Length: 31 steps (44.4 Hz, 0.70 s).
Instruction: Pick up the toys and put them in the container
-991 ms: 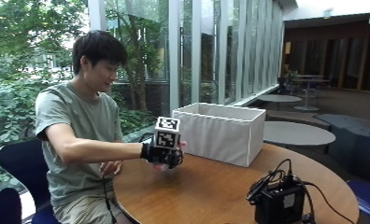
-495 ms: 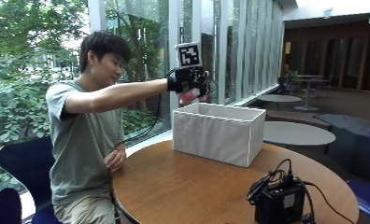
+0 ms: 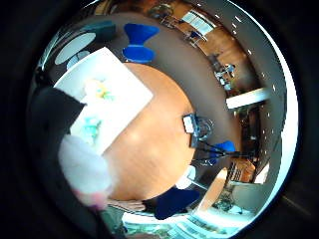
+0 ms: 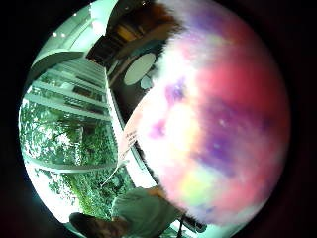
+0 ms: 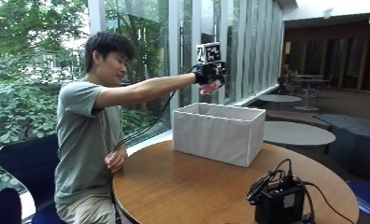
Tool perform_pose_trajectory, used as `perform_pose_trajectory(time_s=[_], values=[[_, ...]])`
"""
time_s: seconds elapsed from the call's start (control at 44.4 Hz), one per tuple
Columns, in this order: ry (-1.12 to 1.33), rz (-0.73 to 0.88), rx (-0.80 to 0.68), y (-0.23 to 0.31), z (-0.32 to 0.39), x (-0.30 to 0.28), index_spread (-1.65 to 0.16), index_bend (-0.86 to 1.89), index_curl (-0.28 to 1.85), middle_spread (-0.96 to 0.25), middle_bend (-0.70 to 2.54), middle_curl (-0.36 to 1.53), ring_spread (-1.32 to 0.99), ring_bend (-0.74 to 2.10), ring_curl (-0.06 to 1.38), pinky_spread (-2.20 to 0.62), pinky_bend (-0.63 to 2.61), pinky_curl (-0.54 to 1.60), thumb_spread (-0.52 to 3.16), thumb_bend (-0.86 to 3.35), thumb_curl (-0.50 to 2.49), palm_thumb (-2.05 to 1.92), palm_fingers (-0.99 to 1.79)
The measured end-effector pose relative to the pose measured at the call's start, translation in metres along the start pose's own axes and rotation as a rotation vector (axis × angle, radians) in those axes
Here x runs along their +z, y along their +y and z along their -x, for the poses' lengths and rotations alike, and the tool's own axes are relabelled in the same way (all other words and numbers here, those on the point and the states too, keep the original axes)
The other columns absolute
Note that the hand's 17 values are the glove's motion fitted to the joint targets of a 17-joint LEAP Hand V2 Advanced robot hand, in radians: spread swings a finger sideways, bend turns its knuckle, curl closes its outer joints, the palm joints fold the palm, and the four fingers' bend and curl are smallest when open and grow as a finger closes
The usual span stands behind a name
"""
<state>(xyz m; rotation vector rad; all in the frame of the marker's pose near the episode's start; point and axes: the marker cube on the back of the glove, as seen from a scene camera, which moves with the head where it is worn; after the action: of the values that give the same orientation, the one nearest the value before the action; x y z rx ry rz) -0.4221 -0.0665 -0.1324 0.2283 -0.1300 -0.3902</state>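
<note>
One person seated at round wooden tabletop (image 5: 191,186), bare hand (image 5: 115,161) resting at tabletop edge, well below fingers. Gloved right hand (image 5: 209,77) raised at arm's length, fingers curled round pink plush toy (image 5: 211,87); toy pokes out beneath fingers, fills thumb-side palm view as pink-purple-yellow fuzz (image 4: 218,124). White fabric container (image 5: 219,132) stands on tabletop directly below fingers, open top up; little-finger palm view shows yellow and turquoise toys (image 3: 97,107) already inside. Black device with cables (image 5: 278,198) on tabletop, well apart from fingers, lower right.
</note>
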Motion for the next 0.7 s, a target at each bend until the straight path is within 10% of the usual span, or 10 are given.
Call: perform_pose_trajectory(time_s=[0.225, 0.405, 0.698], values=[[0.036, 0.158, -0.146, -0.016, 0.052, 0.030, -0.33, 0.71, 1.00, -0.23, 1.21, 0.98, -0.43, 1.30, 0.76, -0.39, 1.01, 0.55, 0.46, 0.18, 1.17, 0.56, 0.78], [0.118, 0.241, -0.155, -0.009, 0.068, 0.047, -0.27, 0.16, 0.84, -0.20, 0.63, 0.80, -0.27, 0.87, 0.68, -0.21, 1.19, 0.60, 0.84, 0.04, 1.03, 0.31, -0.51], [0.005, 0.248, -0.150, -0.006, 0.079, 0.057, -0.23, 0.09, 0.56, -0.11, 0.28, 0.60, -0.14, 0.53, 0.47, -0.05, 0.95, 0.44, 1.20, -0.03, 0.78, 0.16, -0.22]])
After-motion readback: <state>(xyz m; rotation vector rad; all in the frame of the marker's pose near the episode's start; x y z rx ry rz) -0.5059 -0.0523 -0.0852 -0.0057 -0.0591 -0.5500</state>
